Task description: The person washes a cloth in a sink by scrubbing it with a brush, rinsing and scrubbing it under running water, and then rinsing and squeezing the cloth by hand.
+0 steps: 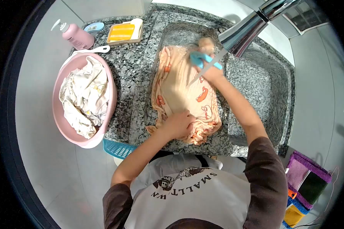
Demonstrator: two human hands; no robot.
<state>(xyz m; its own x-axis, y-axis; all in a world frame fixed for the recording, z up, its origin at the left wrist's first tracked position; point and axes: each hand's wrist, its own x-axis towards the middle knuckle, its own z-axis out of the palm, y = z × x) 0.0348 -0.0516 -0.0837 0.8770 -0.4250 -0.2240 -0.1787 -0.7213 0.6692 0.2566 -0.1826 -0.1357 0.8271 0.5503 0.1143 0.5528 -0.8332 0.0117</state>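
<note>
A peach cloth with orange prints (176, 84) lies spread in the left basin of the granite sink, bunched at its near end. My left hand (180, 124) rests on its lower part, fingers curled into the fabric. Near the cloth's upper right, my right hand (210, 72) is closed around a blue brush (198, 59), which touches the cloth. A thin stream of water from the chrome faucet (242, 34) falls across the view near my right hand. Just beyond the brush is a round, light brown object (206, 44) that I cannot make out.
A pink basin (112, 95) holding white clothes stands left. Behind it are a pink pump bottle (78, 37) and a soap tray (140, 36) with orange bars. The right sink basin (252, 87) adjoins. Below the counter is a blue basket (118, 149); colourful cloths (305, 179) hang lower right.
</note>
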